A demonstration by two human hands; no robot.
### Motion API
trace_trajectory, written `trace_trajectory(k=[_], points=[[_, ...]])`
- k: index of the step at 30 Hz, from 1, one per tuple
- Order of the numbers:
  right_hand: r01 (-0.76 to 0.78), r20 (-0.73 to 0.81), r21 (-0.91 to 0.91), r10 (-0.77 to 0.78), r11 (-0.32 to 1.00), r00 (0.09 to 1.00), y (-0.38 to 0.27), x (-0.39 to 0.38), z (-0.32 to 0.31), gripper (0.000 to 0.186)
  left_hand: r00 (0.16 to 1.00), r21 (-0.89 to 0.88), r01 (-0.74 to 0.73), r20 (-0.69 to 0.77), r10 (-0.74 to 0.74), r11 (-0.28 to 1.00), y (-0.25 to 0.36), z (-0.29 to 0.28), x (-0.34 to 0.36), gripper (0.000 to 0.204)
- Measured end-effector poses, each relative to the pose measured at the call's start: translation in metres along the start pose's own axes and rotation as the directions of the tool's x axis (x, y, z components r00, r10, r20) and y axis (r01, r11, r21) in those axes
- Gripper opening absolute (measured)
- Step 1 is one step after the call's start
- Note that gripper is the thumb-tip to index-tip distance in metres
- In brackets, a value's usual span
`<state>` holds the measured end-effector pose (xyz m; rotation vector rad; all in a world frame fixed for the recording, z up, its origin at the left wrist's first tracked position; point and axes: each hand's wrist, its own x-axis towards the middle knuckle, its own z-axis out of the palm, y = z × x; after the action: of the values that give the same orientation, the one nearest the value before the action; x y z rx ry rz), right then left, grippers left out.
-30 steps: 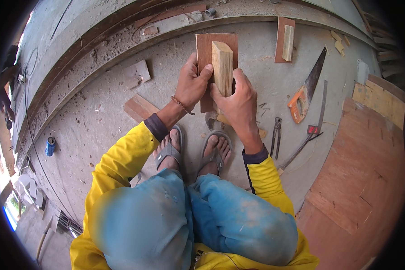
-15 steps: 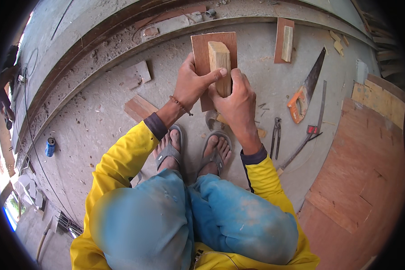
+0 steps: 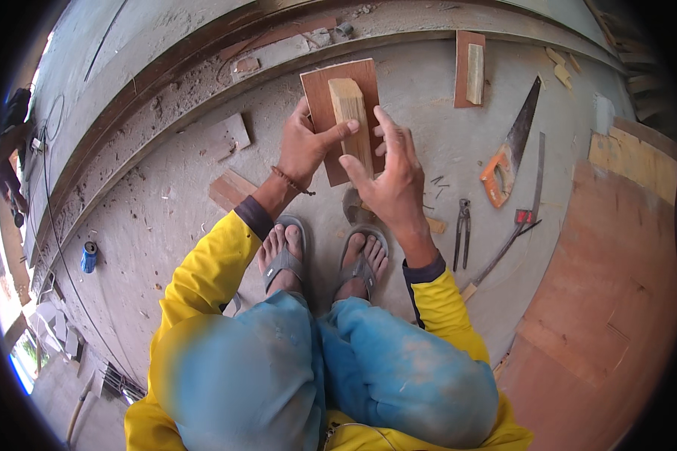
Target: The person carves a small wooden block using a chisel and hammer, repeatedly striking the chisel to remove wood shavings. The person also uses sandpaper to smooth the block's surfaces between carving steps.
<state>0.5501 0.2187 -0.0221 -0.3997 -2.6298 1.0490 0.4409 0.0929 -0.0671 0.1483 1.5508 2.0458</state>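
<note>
Wood block on reddish board, between hands, under left thumb

The floor is grey concrete, specked with debris toward the left. On its right part lie a handsaw with an orange handle, dark pincers just beside a scatter of small nails, and a reddish-brown board bearing a pale wood strip. A few pale offcuts lie near the far edge, and a large plywood sheet spreads along the right. Leftward are a brown wood piece, a flat greyish slab and a blue can. Two sandalled feet rest in the middle.
</note>
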Motion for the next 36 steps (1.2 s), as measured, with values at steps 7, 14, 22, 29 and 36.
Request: trace_trajectory(k=[7, 14, 22, 29, 36], points=[[0.039, -0.151, -0.125, -0.057, 0.991, 0.987, 0.020, -0.010, 0.023, 0.061, 0.988, 0.224, -0.143, 0.094, 0.124, 0.964, -0.009, 0.011, -0.021, 0.062], [0.029, -0.180, 0.104, -0.010, 0.994, 0.984, 0.040, -0.014, 0.018, 0.065, 0.963, 0.220, -0.033, 0.267, -0.027, 0.975, 0.005, 0.011, -0.027, 0.048], [0.068, -0.174, 0.084, -0.053, 0.994, 0.983, 0.032, -0.010, 0.006, 0.070, 0.967, 0.052, -0.009, 0.253, -0.004, 0.999, 0.004, 0.014, -0.027, 0.043], [0.026, -0.171, 0.030, -0.021, 0.999, 0.985, 0.013, -0.010, 0.004, 0.078, 0.988, 0.062, -0.043, 0.149, 0.033, 0.997, 0.001, 0.017, -0.027, 0.039], [-0.034, -0.160, -0.091, 0.019, 0.995, 0.987, 0.005, -0.014, 0.008, 0.082, 0.994, 0.022, 0.013, 0.110, -0.015, 1.000, -0.013, 0.013, -0.027, 0.047]])
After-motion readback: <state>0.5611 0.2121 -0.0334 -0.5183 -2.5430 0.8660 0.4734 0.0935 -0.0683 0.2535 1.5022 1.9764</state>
